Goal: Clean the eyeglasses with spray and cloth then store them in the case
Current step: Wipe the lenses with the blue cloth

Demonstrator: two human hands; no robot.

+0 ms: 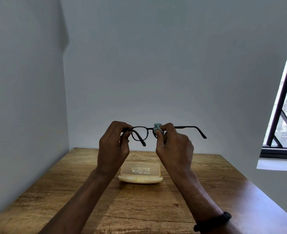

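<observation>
Dark-framed eyeglasses point(140, 133) are held up in the air above the table, temples unfolded. My left hand point(113, 144) pinches the frame at its left hinge. My right hand point(174, 142) pinches a small light-blue cloth point(158, 126) around the right lens, which the cloth and fingers mostly hide. Below the hands a cream plastic glasses case point(140, 173) lies open on the wooden table point(139, 208), its lid raised and showing printed text. No spray bottle is in view.
The table stands in a corner between two pale walls. A window with dark bars point(284, 105) and a white sill is at the right. A dark band sits on my right wrist point(213, 221).
</observation>
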